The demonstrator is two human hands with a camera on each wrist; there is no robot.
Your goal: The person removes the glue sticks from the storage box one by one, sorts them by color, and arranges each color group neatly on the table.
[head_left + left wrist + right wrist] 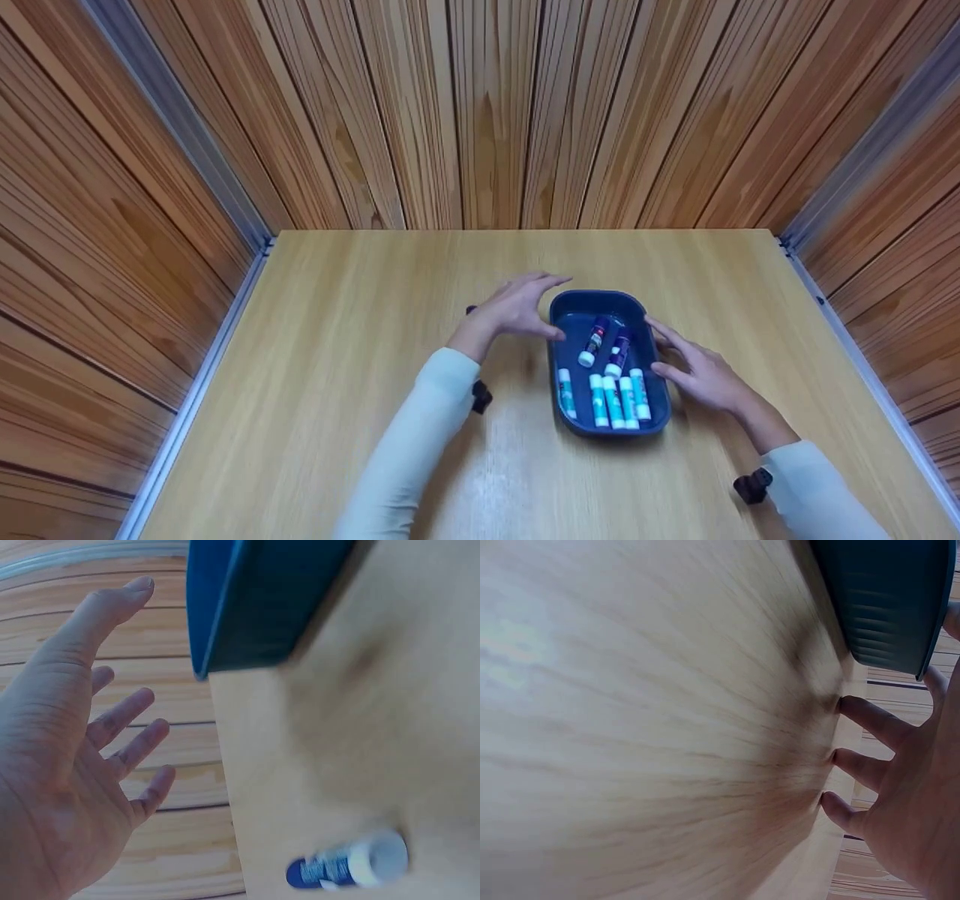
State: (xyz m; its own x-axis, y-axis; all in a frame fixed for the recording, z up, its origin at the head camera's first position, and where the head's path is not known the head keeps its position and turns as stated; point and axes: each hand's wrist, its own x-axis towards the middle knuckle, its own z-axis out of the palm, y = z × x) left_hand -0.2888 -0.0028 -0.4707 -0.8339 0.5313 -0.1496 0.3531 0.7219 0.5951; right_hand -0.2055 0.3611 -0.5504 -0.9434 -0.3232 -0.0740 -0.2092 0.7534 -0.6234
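My left hand (521,306) is spread wide and holds nothing, its thumb close by the left rim of the dark blue tray (600,300); my right hand (701,371) is loosely spread at the right wall, and whether it bears on it I cannot tell. The tray sits right of centre on the tabletop (375,337). I judge it stiff, light, smooth plastic, best taken by its two long walls just under the rim and kept level, since the purple tubes (594,341) and teal tubes (613,401) inside would likely roll or slide. Its long axis runs away from me, the far end leaning slightly left. The purple pair point their white ends toward me; the teal ones lie roughly lengthwise. Another tube (349,862) lies outside the tray.
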